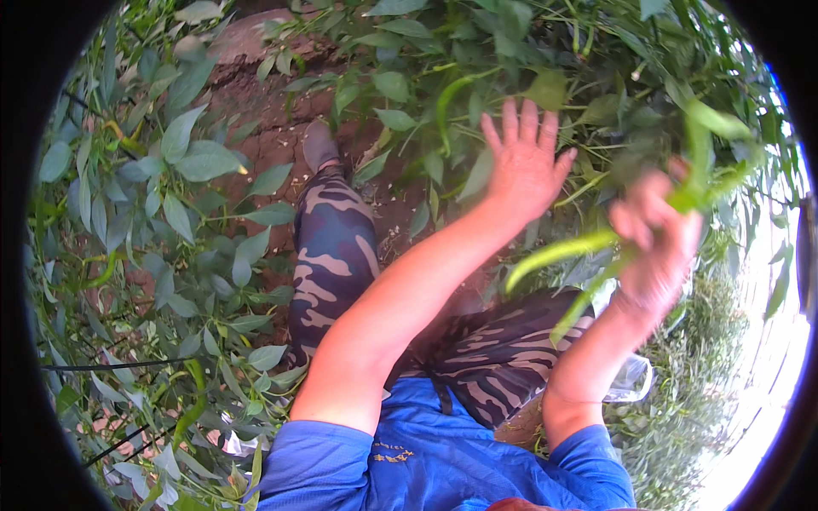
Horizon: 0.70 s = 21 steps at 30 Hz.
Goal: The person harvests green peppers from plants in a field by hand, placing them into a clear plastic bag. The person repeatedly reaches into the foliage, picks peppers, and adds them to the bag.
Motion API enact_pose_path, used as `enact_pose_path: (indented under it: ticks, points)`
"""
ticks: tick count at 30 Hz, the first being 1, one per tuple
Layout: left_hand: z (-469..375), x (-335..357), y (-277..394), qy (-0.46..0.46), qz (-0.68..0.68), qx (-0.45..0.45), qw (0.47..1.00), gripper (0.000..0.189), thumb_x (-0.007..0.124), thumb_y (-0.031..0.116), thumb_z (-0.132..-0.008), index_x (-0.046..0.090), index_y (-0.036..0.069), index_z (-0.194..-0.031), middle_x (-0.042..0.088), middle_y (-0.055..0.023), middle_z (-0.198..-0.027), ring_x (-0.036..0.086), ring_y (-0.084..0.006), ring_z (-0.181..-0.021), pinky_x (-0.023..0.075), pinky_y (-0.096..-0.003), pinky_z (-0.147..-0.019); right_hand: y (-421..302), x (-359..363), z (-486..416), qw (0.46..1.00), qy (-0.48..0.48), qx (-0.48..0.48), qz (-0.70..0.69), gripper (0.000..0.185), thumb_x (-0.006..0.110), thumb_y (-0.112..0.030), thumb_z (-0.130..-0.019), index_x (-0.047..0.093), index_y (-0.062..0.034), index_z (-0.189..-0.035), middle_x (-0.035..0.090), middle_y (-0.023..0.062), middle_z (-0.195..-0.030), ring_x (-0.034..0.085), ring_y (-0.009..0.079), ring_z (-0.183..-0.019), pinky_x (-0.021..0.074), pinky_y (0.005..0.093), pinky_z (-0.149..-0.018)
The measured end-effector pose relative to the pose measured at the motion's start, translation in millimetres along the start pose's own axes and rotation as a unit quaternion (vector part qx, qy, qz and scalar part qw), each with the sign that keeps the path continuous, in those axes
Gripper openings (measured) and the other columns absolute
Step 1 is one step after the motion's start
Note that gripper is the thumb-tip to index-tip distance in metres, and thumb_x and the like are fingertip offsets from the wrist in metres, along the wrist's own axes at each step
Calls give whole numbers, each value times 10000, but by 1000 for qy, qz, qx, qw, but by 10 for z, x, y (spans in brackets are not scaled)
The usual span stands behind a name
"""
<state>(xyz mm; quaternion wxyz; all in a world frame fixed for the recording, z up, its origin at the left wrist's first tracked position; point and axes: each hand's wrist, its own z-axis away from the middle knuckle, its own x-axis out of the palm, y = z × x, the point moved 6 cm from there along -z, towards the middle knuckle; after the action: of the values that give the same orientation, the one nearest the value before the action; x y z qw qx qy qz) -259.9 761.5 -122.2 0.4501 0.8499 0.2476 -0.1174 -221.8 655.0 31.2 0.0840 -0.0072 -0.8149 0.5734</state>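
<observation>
My left hand (525,163) is spread flat, back up, against the foliage of a pepper plant (409,38), with nothing in its grip. A long green chili pepper (445,112) hangs from the plant a little to the left of those fingers. My right hand (655,239), blurred, is closed around several long green chili peppers (562,252). Their tips stick out below and to the left of the fist, and others jut out above it. Leaves behind my right hand are too blurred to make out.
More pepper plants (198,160) crowd the left side, with a hanging green pepper (192,409) and black cords (115,366) among them. Bare brown soil (262,121) runs between the plants. A clear plastic item (629,380) lies by my right elbow. My shoe (319,145) rests ahead.
</observation>
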Motion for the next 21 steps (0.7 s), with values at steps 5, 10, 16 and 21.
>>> enact_pose_path:
  ticks: [5,10,16,21]
  points:
    - [-19,-164,-35,-42,-20,19,999,802,565,454,-998,274,4,-1594,394,-297,-1516,347,-458,-1439,231,-706,-1152,816,-279,-433,957,112,22,268,367,707,-223,-990,654,-54,-1312,560,-63,-804,456,22,-639,362,212,-564]
    - [-142,-593,-187,-59,67,2,996,549,613,347,-1007,529,-46,-1381,630,-280,-1275,645,-403,-1146,493,-488,-1004,991,-545,-524,957,129,-2,258,294,681,-180,-1013,672,-36,-1269,657,-45,-943,528,35,-811,457,219,-731]
    - [-755,-642,-437,-80,273,-162,945,422,698,328,-979,645,-29,-1198,731,-87,-966,660,-160,-834,539,-311,-756,1054,-494,-552,983,82,-22,160,216,676,-176,-1010,682,-71,-1198,497,-112,-730,407,0,-623,315,201,-552]
    - [-1070,-714,-272,-214,300,-121,922,353,710,304,-980,696,41,-1215,683,7,-910,546,-72,-716,468,-233,-618,1050,-549,-639,975,88,-48,199,97,680,-204,-1005,672,-108,-1014,457,-121,-655,381,-6,-563,277,205,-501]
